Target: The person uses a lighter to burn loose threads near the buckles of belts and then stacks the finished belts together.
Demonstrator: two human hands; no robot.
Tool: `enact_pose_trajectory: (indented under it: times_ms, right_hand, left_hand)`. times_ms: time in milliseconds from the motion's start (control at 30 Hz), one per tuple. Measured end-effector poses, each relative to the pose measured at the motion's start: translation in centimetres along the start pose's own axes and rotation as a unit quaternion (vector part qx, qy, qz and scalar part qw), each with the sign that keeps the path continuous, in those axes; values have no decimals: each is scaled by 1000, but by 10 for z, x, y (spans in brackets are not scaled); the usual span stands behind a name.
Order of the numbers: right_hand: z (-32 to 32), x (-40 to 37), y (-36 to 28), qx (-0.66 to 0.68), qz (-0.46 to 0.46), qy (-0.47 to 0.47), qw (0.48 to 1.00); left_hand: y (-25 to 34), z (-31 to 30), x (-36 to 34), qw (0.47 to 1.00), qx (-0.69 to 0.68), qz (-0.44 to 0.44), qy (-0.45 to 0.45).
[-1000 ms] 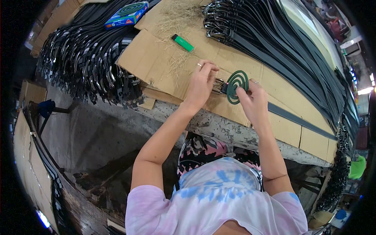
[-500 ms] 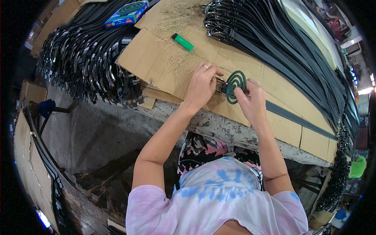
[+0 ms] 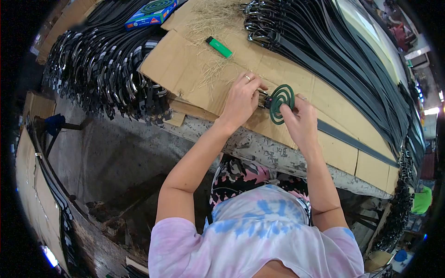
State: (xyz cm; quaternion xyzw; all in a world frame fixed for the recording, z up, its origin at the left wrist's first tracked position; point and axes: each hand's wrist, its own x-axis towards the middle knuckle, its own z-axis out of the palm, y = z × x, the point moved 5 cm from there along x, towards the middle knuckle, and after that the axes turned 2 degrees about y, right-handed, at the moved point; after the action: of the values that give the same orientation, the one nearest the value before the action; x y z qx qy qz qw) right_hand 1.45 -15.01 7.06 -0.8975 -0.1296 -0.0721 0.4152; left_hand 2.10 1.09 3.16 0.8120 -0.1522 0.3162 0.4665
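Note:
My right hand (image 3: pixel 301 121) pinches a green spiral coil (image 3: pixel 281 103), which stands tilted over the cardboard (image 3: pixel 259 125). Beside the coil's left edge, my left hand (image 3: pixel 242 98) has its fingers pressed together at the metal buckle (image 3: pixel 263 98) of a dark belt. That belt's strap (image 3: pixel 357 142) runs under my right hand and on to the right along the cardboard. A green lighter (image 3: pixel 219 47) lies above my left hand, among thin dry strands (image 3: pixel 211 74).
A pile of buckled belts (image 3: pixel 111 74) hangs at the left, with a blue box (image 3: pixel 150 14) holding another coil on top. More black belts (image 3: pixel 324 60) fan across the upper right. The worn table edge (image 3: pixel 259 155) runs in front of my body.
The view has shifted slightly. Both hands, the coil and the buckle keep nearly the same places relative to each other.

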Motion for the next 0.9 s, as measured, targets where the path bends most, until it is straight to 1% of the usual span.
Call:
enact_pose_trajectory:
  times_ms: [67, 433, 500, 533, 600, 633, 667, 700, 733, 800, 900]
  right_hand:
    - [-3, 0, -5, 1, 5, 14, 1000]
    - [0, -1, -6, 5, 6, -3, 1000]
    - [-2, -2, -7, -2, 3, -8, 1000]
    - [-7, -3, -10, 19, 16, -1, 1000]
    - [-14, -3, -10, 41, 29, 7, 999]
    - [-23, -2, -6, 61, 26, 34, 997]
    - [-33, -1, -2, 80, 22, 62, 995]
    - [-41, -1, 0, 80, 23, 65, 994]
    - [-52, -2, 0, 81, 22, 87, 993]
    - [-67, -4, 9, 94, 27, 120, 988]
    - [-78, -8, 26, 74, 35, 107, 991]
  left_hand:
    - [-2, 1, 0, 1000, -3, 3, 4]
    - [0, 0, -1, 1000, 2, 9, -1]
    - [2, 1, 0, 1000, -13, 8, -19]
    - [3, 0, 0, 1000, -12, 9, -19]
    - [1, 4, -1, 996, -24, -22, -84]
    - [2, 3, 0, 996, -25, -19, -86]
    - [5, 5, -1, 993, 2, 16, -116]
    - [9, 7, -1, 988, 29, 52, -144]
    - [9, 6, -1, 987, 29, 55, -146]
    - [12, 4, -2, 980, 55, 103, -160]
    - [6, 7, -3, 972, 55, 134, -187]
